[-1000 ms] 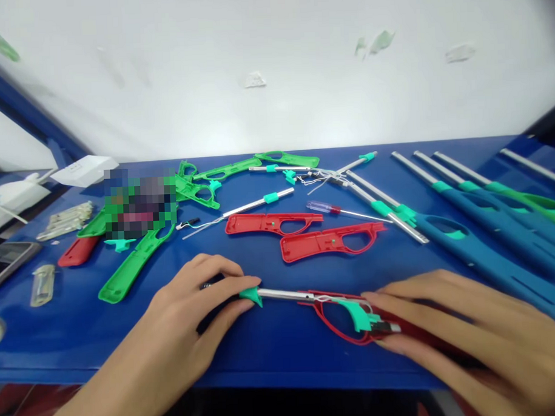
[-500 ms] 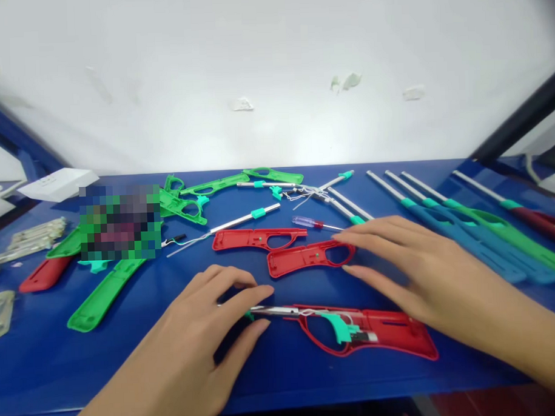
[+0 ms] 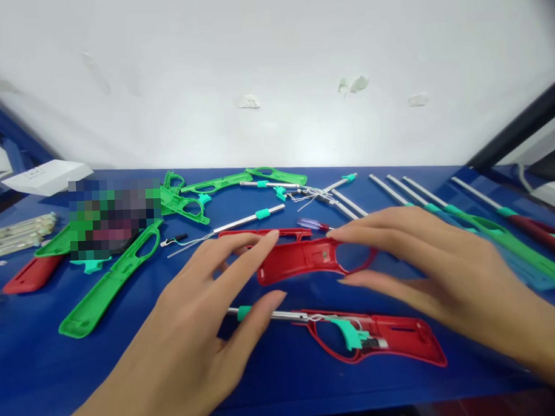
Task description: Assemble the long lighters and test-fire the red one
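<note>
A red lighter half-shell point(image 3: 391, 340) lies near the table's front edge with a teal trigger point(image 3: 348, 333) and a metal tube point(image 3: 272, 314) fitted in it. Above it, a second red shell half point(image 3: 306, 258) is lifted off the blue table point(image 3: 46, 374). My right hand point(image 3: 425, 269) grips it at the trigger loop between thumb and fingers. My left hand point(image 3: 208, 319) reaches toward its left end with fingers spread, thumb lying over the tube. A third red shell point(image 3: 287, 233) lies just behind.
Green shell halves point(image 3: 111, 280) and a pixelated patch lie at the left. Loose tubes with teal collars point(image 3: 250, 220) and wires sit at the back centre. Assembled blue, green and red lighters point(image 3: 492, 228) lie at the right. A white box point(image 3: 40, 177) stands far left.
My right hand left the front assembly, reached back and picked up the red shell half. My left hand rose from the tube tip toward that shell.
</note>
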{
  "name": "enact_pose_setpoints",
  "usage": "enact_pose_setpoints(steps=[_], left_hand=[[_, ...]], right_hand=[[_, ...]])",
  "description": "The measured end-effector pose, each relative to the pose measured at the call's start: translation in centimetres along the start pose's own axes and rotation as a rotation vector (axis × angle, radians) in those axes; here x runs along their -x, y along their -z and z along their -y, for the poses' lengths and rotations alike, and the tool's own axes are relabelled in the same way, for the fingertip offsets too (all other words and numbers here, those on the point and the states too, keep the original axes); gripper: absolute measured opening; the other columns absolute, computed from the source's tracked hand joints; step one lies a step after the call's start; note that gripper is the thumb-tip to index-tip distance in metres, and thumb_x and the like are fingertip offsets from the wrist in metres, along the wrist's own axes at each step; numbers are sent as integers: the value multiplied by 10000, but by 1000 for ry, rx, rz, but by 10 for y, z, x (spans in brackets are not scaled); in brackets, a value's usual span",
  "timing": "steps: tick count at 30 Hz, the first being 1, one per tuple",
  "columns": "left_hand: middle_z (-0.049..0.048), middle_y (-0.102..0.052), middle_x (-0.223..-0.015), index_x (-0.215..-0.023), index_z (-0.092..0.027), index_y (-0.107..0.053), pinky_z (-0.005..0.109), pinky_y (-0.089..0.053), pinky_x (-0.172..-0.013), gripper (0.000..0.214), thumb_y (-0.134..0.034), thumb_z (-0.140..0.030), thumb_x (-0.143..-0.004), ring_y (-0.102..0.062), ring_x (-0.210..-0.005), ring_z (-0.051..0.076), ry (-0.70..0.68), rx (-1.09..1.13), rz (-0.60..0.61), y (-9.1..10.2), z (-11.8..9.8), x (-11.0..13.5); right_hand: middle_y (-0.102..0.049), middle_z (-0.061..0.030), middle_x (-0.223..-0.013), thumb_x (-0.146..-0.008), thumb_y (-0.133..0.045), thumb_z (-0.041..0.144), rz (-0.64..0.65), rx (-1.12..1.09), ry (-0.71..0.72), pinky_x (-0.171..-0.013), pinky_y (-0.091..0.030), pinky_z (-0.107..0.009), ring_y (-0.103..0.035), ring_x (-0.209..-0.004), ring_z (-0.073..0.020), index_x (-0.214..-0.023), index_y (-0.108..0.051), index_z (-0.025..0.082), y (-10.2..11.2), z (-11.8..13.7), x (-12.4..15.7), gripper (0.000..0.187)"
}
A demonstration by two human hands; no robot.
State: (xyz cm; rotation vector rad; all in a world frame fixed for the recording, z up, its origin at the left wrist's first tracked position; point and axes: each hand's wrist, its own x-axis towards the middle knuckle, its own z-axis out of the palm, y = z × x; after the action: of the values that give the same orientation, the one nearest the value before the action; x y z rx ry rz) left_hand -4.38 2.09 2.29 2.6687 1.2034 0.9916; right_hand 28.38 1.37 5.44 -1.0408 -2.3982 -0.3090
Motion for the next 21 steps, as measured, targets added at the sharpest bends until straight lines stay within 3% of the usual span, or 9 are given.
enact_pose_setpoints(steps=[3,6,9,12,16,19,21], left_hand=[[35,-812,-1476,-1626,-345,-622,366,-715,-1071,439,-671,-400,-1193,-845,-1239,251,-38,17,-23,-3,-5,2],[-10,-862,-1349,-1504,-331,-682,306,-707,-1011,314,-679,-374,-1193,-876,-1095,202,-27,31,-44,-3,-6,3],[-21,-873,-1251,-1423,-314,-714,274,-683,-907,249,-677,-354,-1181,-862,-991,183,-23,-21,-87,2,-1,1],[7,-871,-1169,-1382,-289,-730,321,-649,-828,228,-649,-317,-1171,-824,-927,212,-79,-96,-93,6,9,-3],[68,-884,-1231,-1381,-243,-756,453,-658,-984,256,-628,-337,-1181,-812,-1062,303,-144,-88,-9,3,23,-7],[126,-857,-1366,-1443,-195,-769,562,-649,-1082,330,-642,-349,-1181,-770,-1253,378,-99,-104,57,5,24,-6],[135,-828,-1410,-1486,-196,-765,574,-652,-1092,359,-642,-355,-1189,-739,-1310,377,-52,-90,68,12,20,-5]], right_hand=[[-866,-40,-1236,-1225,-597,408,20,-43,40,-958,-661,-378,-827,-1093,-247,-1594,-665,329,7,14,-7,384],[-856,-51,-1353,-1229,-587,402,7,-16,30,-1112,-633,-421,-816,-1250,-274,-1624,-622,338,9,24,-9,402],[-828,-53,-1465,-1202,-642,395,-108,85,-168,-1178,-607,-460,-805,-1315,-317,-1560,-666,336,12,24,-2,364],[-877,-54,-1248,-1159,-686,294,-187,184,-345,-1013,-644,-474,-845,-1107,-323,-1289,-785,319,18,11,11,165],[-890,-24,-1112,-1184,-631,328,-112,225,-355,-877,-650,-466,-847,-971,-291,-1150,-772,333,18,-16,24,145],[-891,-1,-1046,-1192,-616,391,-89,188,-298,-851,-651,-474,-855,-926,-282,-1122,-781,337,12,-30,28,187],[-901,-17,-1067,-1167,-648,395,-97,151,-264,-847,-646,-493,-855,-922,-301,-1131,-816,328,5,-37,30,185]])
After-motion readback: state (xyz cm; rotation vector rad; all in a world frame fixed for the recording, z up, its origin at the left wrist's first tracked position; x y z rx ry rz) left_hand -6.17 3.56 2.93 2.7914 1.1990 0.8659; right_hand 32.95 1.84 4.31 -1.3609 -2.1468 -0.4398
